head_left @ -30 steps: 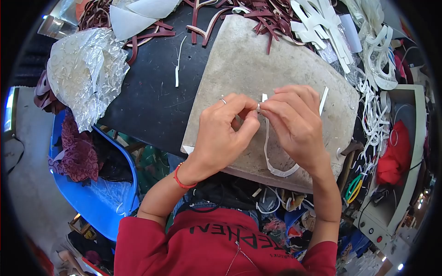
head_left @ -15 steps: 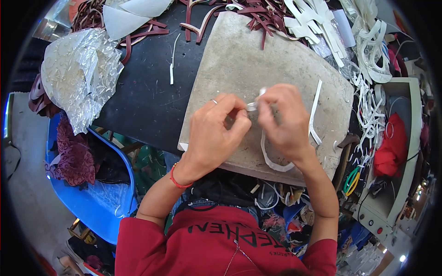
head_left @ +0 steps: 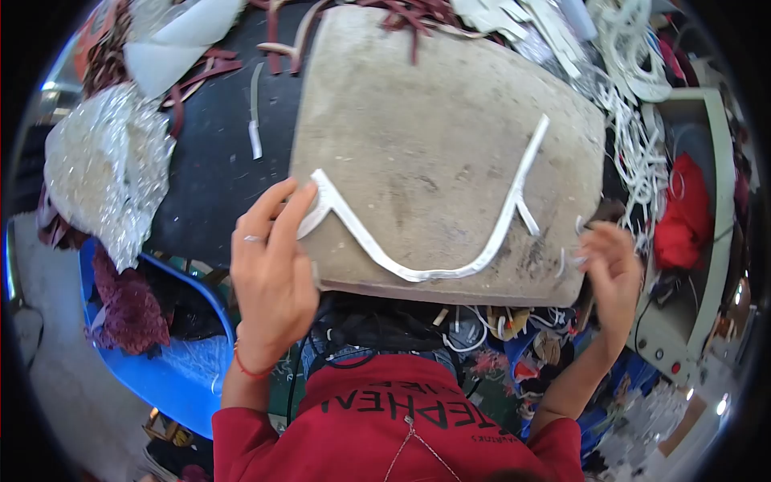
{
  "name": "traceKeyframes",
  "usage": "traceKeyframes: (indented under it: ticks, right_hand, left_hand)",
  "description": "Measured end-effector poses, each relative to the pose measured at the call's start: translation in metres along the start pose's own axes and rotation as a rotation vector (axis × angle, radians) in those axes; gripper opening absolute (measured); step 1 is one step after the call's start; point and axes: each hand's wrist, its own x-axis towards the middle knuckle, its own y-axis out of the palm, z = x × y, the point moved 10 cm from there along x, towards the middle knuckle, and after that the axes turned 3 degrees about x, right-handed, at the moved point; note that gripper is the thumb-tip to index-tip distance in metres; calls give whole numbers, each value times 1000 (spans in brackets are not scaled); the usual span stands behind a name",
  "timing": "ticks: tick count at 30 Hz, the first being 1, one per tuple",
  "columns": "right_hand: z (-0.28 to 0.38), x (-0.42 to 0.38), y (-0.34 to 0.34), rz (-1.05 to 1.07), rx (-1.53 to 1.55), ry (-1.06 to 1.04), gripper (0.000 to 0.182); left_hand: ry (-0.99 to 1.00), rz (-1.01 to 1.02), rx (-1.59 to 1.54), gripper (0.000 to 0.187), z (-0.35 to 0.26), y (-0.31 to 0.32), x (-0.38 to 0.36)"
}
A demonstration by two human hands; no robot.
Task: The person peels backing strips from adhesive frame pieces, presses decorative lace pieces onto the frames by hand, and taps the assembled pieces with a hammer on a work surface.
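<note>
Evidently positioning strip on slab; my left hand spread beside it, right hand blurred, grip unclear; alignment calls for light touch.

Some maroon cloth is kinda bunched up in a blue tub, and red fabric is stuffed inside a grey casing.

Strap: on slab, bend by its near edge
Strips: at slab's far edge
Foil: table's left edge
Tub: before table's near left corner
</note>
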Motion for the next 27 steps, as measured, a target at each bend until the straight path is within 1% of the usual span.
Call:
traceKeyframes:
  ticks: [1,3,4,5,6,8,9,12,15,16,17,19,21,22,24,25,26,27]
  right_hand:
    - [-12,-16,9,73,-95,170,24]
    - [8,-21,10,-119,-374,-62,19]
    - [19,-21,16,-235,-352,-59,14]
    - [31,-16,33,-229,-410,-225,16]
    - [34,-11,48,-224,-299,-264,16]
    - [29,4,68,-260,-297,-230,14]
    - [27,8,71,-276,-293,-216,13]
    - [11,23,78,-145,-192,-80,11]
    - [18,33,75,-137,-188,-170,11]
    - [15,38,71,-133,-43,-67,9]
    - [19,41,71,-131,71,-104,8]
    - [22,46,71,-115,291,-154,8]
    - [25,47,67,-128,260,-200,9]
    - [27,48,63,-147,251,-222,9]
    - [25,49,54,-190,206,-265,10]
    - [22,52,54,-175,215,-274,10]
    - [19,53,55,-156,222,-276,10]
    - [18,53,58,-133,226,-282,10]
  left_hand:
    - [33,44,21,44,-2,4,-1]
    - [98,129,78,43,-8,11,-2]
    - [110,157,101,42,-11,14,-2]
    - [134,173,127,42,-15,16,-2]
    - [153,186,156,42,-19,17,-2]
    - [172,225,201,40,-24,22,-2]
    - [158,212,206,41,-22,22,-3]
    - [114,170,210,46,-11,14,-1]
    - [49,73,226,41,15,-17,14]
    - [34,-3,267,38,17,-30,22]
    - [20,-69,216,39,12,-39,31]
    - [108,-19,61,44,-24,-38,53]
    - [246,98,2,48,-53,-23,64]
    - [181,153,-80,45,-48,-15,66]
    - [155,53,-15,43,-37,-16,62]
    - [141,10,19,41,-27,-18,59]
    - [198,-22,121,35,-20,-20,54]
    - [169,-32,48,33,-18,-21,52]
